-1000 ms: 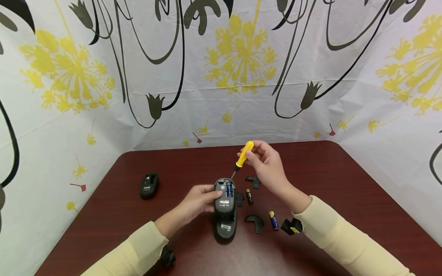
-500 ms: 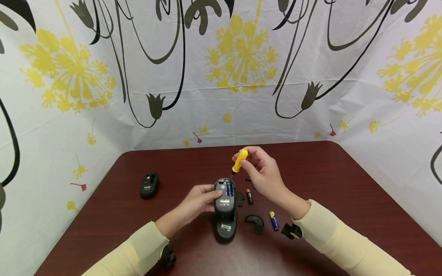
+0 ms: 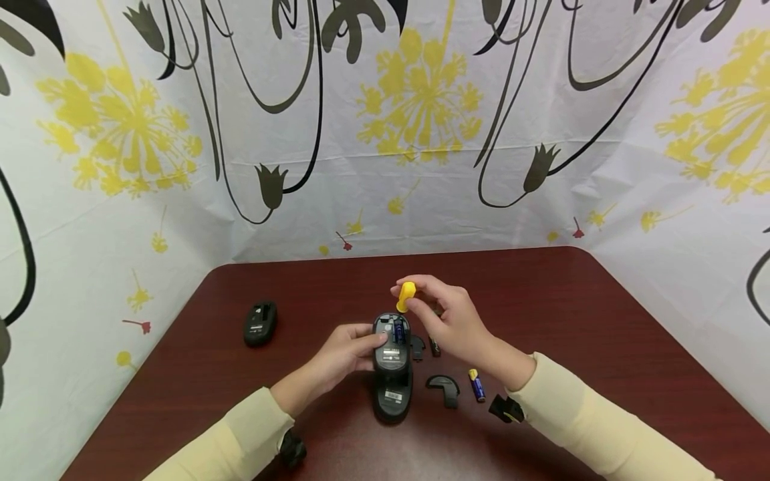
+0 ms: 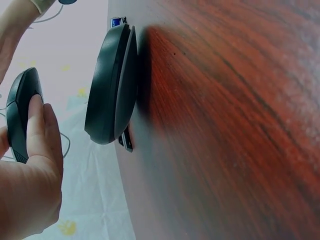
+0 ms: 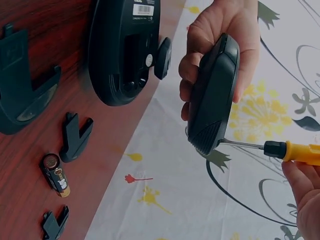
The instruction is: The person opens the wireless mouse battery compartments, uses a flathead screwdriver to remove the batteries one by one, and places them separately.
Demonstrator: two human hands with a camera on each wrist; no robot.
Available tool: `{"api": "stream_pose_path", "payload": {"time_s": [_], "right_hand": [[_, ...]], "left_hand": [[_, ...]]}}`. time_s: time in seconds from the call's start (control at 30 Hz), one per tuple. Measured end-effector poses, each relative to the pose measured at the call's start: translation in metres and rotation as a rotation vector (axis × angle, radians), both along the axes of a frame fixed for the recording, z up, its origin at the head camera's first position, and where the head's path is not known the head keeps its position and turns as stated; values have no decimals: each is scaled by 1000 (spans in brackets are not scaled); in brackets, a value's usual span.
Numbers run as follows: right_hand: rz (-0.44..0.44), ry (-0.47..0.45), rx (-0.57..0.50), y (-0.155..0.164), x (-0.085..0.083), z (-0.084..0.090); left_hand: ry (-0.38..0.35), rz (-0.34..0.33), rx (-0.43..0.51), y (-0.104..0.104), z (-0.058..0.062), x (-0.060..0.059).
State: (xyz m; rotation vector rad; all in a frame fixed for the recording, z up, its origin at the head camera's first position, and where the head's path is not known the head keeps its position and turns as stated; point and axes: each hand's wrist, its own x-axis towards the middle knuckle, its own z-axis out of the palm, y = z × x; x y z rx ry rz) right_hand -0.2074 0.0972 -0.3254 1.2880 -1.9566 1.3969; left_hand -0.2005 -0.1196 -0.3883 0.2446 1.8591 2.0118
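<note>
Head view shows three computer mice on the dark red bench. One mouse is held up by the left hand, with its fingers curled round its side. A blue battery sits in its open slot. A second mouse lies upside down on the bench, just in front of the held one. A third mouse lies well apart, off to the left.

The right hand pinches one yellow screwdriver by its handle. Its metal tip is at the far end of the held mouse.

Two loose batteries lie on the bench: a blue and yellow battery and a brown battery, partly hidden by the right hand. A curved black cover lies near them.

Right wrist view shows things the head view does not. The thin metal shaft of the screwdriver pokes right into the end of the held mouse. It also shows three black covers of different sizes, not just one, beside the brown battery.

Left wrist view shows the domed top of the second mouse resting on the bench, and the left hand's fingers pressed on the held mouse.
</note>
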Motion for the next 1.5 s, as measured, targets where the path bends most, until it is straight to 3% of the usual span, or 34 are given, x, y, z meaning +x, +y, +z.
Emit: {"api": "stream_pose_path", "payload": {"time_s": [0.2, 0.33, 0.6, 0.73, 0.87, 1.5], "right_hand": [[-8, 25, -8, -2, -4, -1], [-54, -37, -25, -1, -5, 5], [-121, -136, 3, -5, 11, 29], [-107, -184, -11, -4, 0, 19], [-72, -290, -53, -2, -13, 9], [-95, -650, -148, 9, -34, 9]], "left_hand": [[5, 1, -3, 0, -1, 1], [-2, -6, -14, 0, -1, 2], [-14, -18, -3, 1, -3, 2], [-20, -14, 3, 1, -3, 2], [-21, -13, 7, 1, -3, 2], [0, -30, 0, 1, -7, 9]]}}
